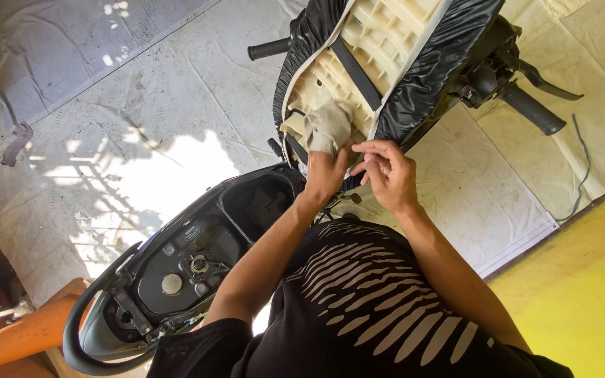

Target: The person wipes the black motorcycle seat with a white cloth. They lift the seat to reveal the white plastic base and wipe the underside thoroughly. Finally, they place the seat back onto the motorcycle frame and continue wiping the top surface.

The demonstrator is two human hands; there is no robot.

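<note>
Two bare hands worked at the hinge end of a raised scooter seat (386, 63), seen from the head camera. The seat stood tipped up, its cream plastic underside facing the person and its black cover wrapped round the edges. The left hand (325, 171) had its grip clenched on a grey rag (328, 126), pressed against the lower part of the seat's underside. The right hand (386, 171) sat just beside it, fingers curled and pinched together near the seat's edge; whether it gripped anything small could not be told. Below the hands lay the open under-seat compartment (257, 203), and further back the fuel filler cap (171, 283). A handlebar grip (533, 110) stuck out to the right, above the pale floor sheet (141, 105).
</note>
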